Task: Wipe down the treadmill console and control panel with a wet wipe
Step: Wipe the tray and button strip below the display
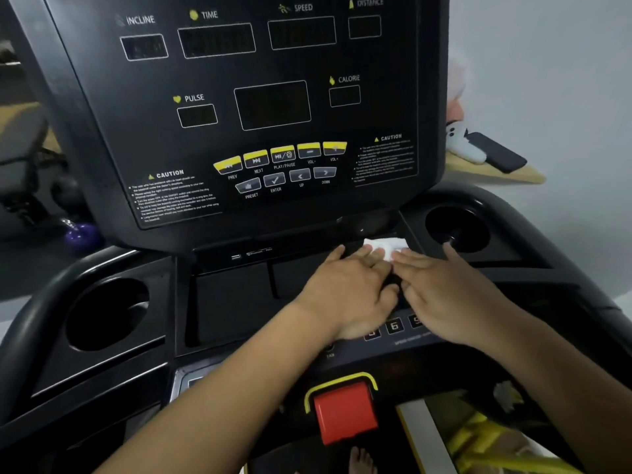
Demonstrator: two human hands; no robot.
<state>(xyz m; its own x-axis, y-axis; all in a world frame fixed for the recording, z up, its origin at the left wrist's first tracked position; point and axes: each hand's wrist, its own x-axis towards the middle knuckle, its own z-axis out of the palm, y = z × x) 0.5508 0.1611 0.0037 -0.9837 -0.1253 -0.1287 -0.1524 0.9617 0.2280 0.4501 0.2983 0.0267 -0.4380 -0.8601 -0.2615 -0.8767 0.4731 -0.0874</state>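
On the shelf just below the black treadmill console [239, 114] | white crumpled wet wipe [386, 246] lies under both sets of fingertips | left hand [345, 295] flat, fingers spread, pressing the wipe | right hand [451, 295] flat, open, touching the wipe | red square stop button [345, 412] near the wrists | round cup holder [456, 229] to the right of the wipe
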